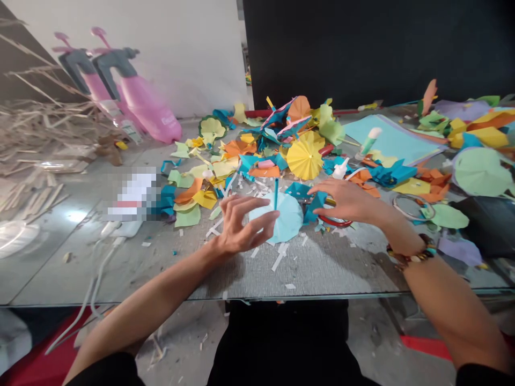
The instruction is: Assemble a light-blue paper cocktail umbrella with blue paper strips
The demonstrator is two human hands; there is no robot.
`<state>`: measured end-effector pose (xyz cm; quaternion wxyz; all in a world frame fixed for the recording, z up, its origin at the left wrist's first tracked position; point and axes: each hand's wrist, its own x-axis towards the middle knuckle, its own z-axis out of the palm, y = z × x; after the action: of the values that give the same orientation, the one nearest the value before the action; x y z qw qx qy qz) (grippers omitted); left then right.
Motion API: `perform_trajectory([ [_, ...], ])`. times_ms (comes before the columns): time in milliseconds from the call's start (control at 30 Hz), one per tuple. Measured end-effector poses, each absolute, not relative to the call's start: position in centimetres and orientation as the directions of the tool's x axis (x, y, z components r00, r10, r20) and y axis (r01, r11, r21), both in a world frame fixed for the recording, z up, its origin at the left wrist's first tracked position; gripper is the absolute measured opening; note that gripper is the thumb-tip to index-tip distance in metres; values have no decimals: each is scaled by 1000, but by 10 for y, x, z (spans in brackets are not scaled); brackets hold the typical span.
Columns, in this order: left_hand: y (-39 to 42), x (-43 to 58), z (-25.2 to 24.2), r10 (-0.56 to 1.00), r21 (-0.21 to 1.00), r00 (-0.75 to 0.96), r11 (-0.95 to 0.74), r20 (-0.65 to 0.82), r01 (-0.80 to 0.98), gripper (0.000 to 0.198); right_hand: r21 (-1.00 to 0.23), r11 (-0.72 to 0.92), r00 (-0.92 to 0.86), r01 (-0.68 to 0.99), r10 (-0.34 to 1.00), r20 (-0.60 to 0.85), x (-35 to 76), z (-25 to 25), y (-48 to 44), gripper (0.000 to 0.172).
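A light blue pleated paper disc lies on the table in front of me. A thin blue paper stick stands upright on it. My left hand reaches over the disc's left side, fingers curved and apart, fingertips close by the stick; whether they touch it I cannot tell. To the right of the disc, my right hand hovers palm down with fingers spread, over red-handled scissors and a crumpled teal paper piece. The hand partly hides the scissors.
Coloured paper scraps and a yellow pleated disc lie behind. A glue stick, a small white bottle and a tape roll are to the right. Pink spray bottles and a cabled white device stand left.
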<state>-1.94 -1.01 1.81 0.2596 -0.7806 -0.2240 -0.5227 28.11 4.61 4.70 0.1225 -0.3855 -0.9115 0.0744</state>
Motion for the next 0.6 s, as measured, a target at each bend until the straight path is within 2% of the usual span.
perform_trajectory([
  [133,-10,-17,16,36,-244,423,-771,905,588,35,-198,663,-643,722,748,161,284,48,49,16],
  [233,-10,-15,15,71,-216,428,-782,901,585,37,-291,675,-590,678,736,332,280,62,41,17],
  [300,-11,-13,16,137,-134,401,-805,906,577,37,-466,673,-541,574,739,400,275,72,31,19],
  [400,-14,-7,17,277,83,322,-858,905,507,34,-672,622,-529,401,756,385,260,76,14,25],
  [467,-16,-2,18,354,211,289,-879,889,428,36,-749,580,-571,322,749,335,247,70,3,25],
  [600,-20,1,13,463,385,264,-874,846,297,30,-777,579,-613,247,715,338,230,57,-9,28],
])
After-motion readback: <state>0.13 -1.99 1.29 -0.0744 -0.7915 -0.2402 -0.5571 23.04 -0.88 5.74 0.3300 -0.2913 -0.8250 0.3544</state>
